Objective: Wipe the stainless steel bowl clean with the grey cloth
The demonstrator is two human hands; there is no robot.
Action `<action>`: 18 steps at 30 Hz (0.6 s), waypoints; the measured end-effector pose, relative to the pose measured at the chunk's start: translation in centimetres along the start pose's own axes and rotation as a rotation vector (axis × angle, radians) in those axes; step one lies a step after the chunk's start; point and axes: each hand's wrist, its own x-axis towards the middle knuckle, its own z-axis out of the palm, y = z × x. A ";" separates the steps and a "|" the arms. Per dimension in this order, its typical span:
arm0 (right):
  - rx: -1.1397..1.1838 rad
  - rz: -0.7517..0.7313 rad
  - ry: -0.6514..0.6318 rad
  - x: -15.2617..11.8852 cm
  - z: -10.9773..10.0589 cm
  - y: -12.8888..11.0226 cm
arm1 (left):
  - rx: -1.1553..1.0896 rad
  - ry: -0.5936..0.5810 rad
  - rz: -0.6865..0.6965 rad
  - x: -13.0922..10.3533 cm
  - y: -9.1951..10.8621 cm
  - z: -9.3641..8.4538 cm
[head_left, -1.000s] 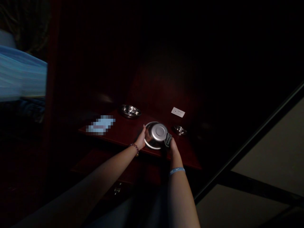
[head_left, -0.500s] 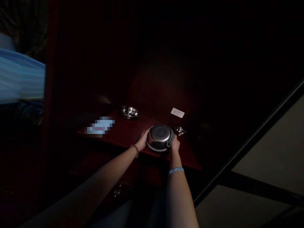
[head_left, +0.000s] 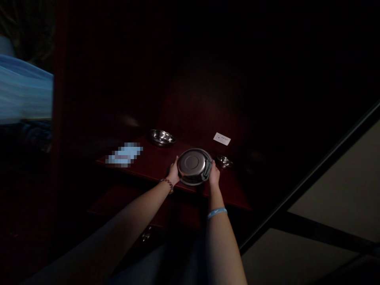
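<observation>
An upturned stainless steel bowl (head_left: pixel 190 162) is held between my two hands over the front of a dark red shelf (head_left: pixel 154 170), its round base facing me. My left hand (head_left: pixel 173 173) grips the bowl's left side. On the right side, my right hand (head_left: pixel 214 174) presses a folded grey cloth (head_left: pixel 207 171) against the bowl. Part of the fingers of each hand is hidden behind the metal. Behind my right hand sits a small shiny metal bowl (head_left: pixel 225 161). A wider shallow metal bowl (head_left: pixel 162 137) rests farther back on the left.
A pixelated pale blue item (head_left: pixel 124 154) lies at the shelf's left. A white socket plate (head_left: pixel 222 138) is on the back panel. Below the shelf is a metal fitting (head_left: pixel 146 234). A dark door edge (head_left: pixel 282 206) runs diagonally at right.
The held bowl has moved slightly left and up and turned, so its base faces me more. Both hands moved with it, and the cloth turned with the bowl.
</observation>
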 end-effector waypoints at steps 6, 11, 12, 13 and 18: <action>0.028 0.069 0.087 -0.3 1.6 1.0 | 0.064 0.129 0.027 0.0 0.4 0.2; 0.087 0.214 0.090 1.5 0.5 2.7 | 0.104 0.031 -0.001 -0.3 0.3 0.5; 0.104 0.247 0.090 1.9 0.2 3.0 | 0.106 -0.002 -0.012 -0.5 0.2 0.6; 0.124 0.279 0.085 2.1 -0.1 3.4 | 0.109 -0.031 -0.030 -0.7 0.2 0.7; 0.189 0.342 0.016 3.0 -1.0 4.7 | 0.139 -0.101 -0.148 -1.5 0.4 1.1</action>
